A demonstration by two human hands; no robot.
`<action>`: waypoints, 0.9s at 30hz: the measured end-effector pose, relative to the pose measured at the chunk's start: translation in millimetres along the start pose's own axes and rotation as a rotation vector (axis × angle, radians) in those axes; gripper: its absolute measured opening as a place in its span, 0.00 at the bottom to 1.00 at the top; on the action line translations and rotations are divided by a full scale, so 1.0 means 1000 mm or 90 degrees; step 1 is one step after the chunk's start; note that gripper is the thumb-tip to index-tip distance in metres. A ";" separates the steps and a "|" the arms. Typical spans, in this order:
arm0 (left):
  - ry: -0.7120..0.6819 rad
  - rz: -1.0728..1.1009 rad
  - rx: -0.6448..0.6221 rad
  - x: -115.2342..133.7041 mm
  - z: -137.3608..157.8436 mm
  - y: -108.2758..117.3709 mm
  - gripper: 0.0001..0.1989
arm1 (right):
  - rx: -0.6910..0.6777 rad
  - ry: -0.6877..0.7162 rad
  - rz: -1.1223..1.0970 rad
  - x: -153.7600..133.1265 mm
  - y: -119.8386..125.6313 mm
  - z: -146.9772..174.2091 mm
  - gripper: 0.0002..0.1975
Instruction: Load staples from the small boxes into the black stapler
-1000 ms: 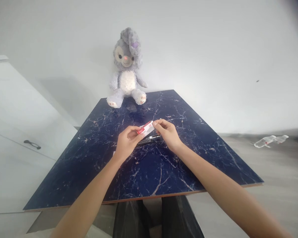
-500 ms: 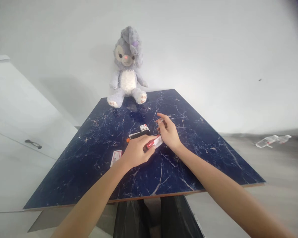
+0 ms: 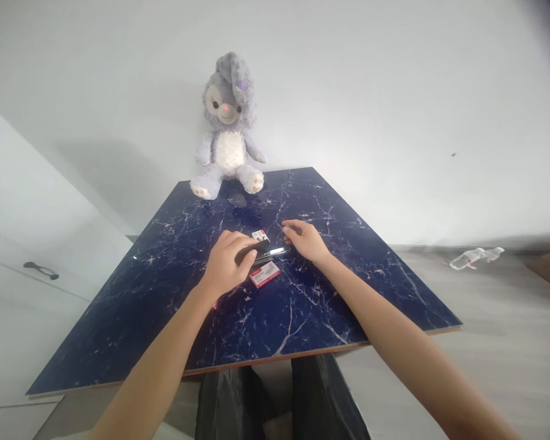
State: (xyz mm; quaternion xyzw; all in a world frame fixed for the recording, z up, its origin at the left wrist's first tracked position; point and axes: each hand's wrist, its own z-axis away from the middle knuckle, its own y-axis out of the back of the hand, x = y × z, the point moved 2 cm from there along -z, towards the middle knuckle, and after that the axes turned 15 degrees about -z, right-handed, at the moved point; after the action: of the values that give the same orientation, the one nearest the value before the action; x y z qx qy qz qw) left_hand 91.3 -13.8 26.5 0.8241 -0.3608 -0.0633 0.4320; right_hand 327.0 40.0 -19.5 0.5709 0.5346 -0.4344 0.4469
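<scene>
My left hand [image 3: 227, 261] is closed around a black stapler [image 3: 253, 249], its shiny metal channel [image 3: 277, 251] sticking out to the right. Just below it, a red-and-white box [image 3: 264, 275] lies flat on the table. A small white box [image 3: 259, 236] with dark and red print sits behind the stapler. My right hand [image 3: 305, 237] hovers right of the metal channel, fingers curled and thumb pressed in; whatever it pinches is too small to name. A red edge of another item [image 3: 216, 304] peeks out beside my left wrist, mostly hidden.
The blue marbled table [image 3: 302, 305] has a wooden front edge close to my legs. A grey plush rabbit [image 3: 229, 134] sits at its back against the wall. White drawers [image 3: 36, 318] stand on the left. Clear plastic bottles [image 3: 474, 258] lie on the floor at right.
The red-and-white box has left my left hand and lies on the table. That hand now grips the stapler, whose metal channel shows. My right hand has lowered slightly, and the view has shifted.
</scene>
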 end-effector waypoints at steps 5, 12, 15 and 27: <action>0.031 -0.012 -0.134 -0.020 0.005 -0.013 0.34 | -0.051 0.093 0.135 -0.016 0.004 0.006 0.19; 0.065 -0.039 -0.206 -0.027 0.009 -0.021 0.34 | -0.071 0.169 0.169 -0.026 -0.002 0.012 0.12; 0.092 -0.060 -0.235 -0.024 0.007 -0.018 0.31 | -0.063 0.189 0.184 -0.027 -0.003 0.013 0.11; 0.131 0.050 -0.311 -0.035 0.004 -0.008 0.31 | -0.004 0.113 0.089 -0.017 0.000 0.008 0.15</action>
State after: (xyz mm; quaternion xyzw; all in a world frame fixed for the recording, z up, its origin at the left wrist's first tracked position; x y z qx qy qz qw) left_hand 68.2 9.1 10.4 0.6829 -0.3205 -0.0475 0.6547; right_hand 326.0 28.2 -5.1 0.6413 0.5325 -0.3482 0.4289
